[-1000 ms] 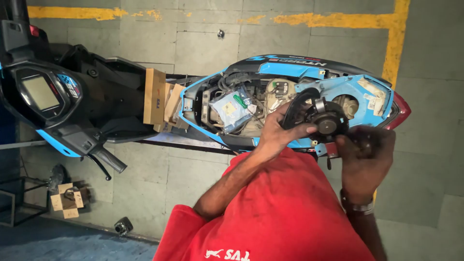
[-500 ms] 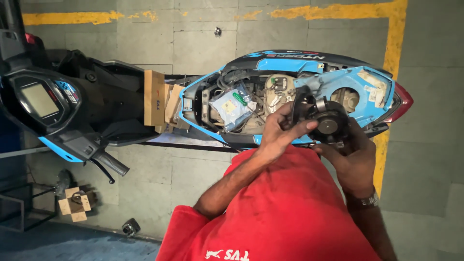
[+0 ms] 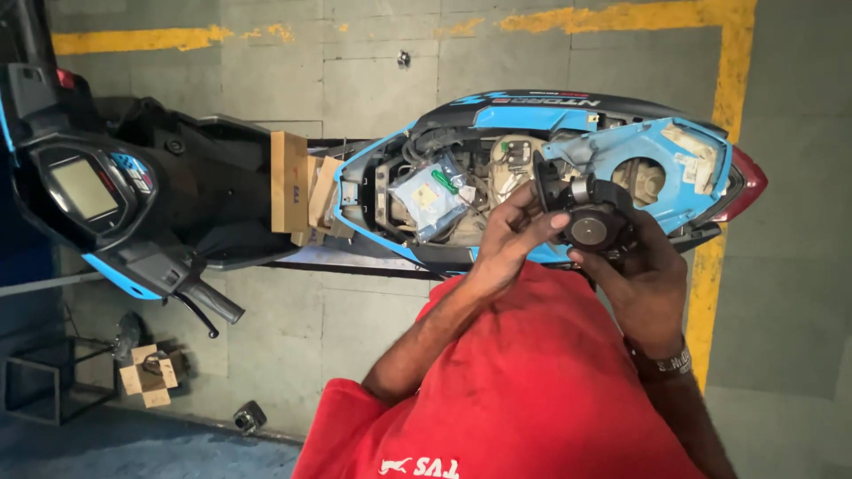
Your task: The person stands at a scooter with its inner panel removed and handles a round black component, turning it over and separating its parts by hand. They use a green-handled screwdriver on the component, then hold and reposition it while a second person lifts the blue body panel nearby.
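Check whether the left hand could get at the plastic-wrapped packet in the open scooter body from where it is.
Probably yes: the left hand holds the black round part just beside the packet, which lies uncovered on top.

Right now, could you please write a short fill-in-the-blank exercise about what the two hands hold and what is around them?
1. Both hands, the left hand and the right hand, hold one round ____ mechanical part.
2. The blue and black scooter has its seat ____.
3. A brown ____ box sits on the scooter's footboard.
4. The lines painted on the floor are ____.

Missing words: black; removed; cardboard; yellow
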